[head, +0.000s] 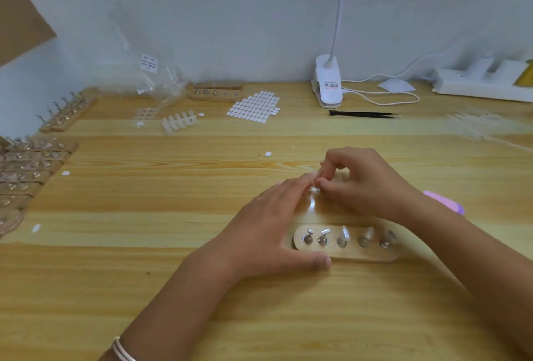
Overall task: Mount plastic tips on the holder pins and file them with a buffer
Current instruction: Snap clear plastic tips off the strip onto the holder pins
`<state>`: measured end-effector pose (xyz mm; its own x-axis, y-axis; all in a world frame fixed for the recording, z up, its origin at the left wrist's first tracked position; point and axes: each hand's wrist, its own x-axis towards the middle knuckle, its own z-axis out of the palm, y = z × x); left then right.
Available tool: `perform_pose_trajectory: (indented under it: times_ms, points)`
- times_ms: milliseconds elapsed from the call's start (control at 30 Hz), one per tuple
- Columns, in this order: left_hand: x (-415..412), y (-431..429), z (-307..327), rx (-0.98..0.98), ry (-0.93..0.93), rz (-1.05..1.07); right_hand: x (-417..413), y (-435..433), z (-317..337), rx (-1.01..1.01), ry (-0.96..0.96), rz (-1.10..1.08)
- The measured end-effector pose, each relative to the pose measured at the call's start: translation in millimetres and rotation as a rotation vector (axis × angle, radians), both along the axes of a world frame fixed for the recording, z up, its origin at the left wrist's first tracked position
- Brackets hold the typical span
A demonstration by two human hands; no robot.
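**Hands meet just behind the holder**

Holder [346, 257] sits on the table [144, 288], five pins up, clear tips on the right three. Left hand [268, 225] is flat with straight fingers, its thumb along the holder's front edge, covering its left end. Right hand [366, 182] pinches a small clear piece [313, 190] at the left fingertips. Pink buffer [445, 202] is half hidden behind the right wrist. Tweezers [363, 114], clip lamp [327, 86] and sticker sheet [255, 107] lie further back.

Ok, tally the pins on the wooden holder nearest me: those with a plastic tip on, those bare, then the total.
Pins with a plastic tip: 3
Bare pins: 2
Total on the holder: 5
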<state>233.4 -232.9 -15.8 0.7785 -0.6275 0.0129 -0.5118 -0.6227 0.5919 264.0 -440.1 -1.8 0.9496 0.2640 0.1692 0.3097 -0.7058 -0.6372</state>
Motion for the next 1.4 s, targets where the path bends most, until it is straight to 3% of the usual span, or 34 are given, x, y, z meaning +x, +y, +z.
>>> perform_pose_trajectory:
  times_ms: [300, 600, 900, 1100, 1400]
  points:
    - [-2, 1, -2, 0.015, 0.011, 0.011, -28, -6, 18, 0.149, -0.039, -0.004]
    - [-4, -3, 3, -0.135, 0.003, 0.025, -81, -11, 19, 0.215, -0.084, -0.043]
    - [-6, -6, 0, -0.317, 0.053, -0.006, -91, 0, 13, 0.078, -0.115, 0.006]
    - [-2, -9, 2, -0.309, 0.115, 0.021, -87, 11, 7, -0.047, -0.3, -0.007]
    - [-2, -8, 3, -0.303, 0.166, 0.048, -84, 14, 0, -0.035, -0.328, 0.044]
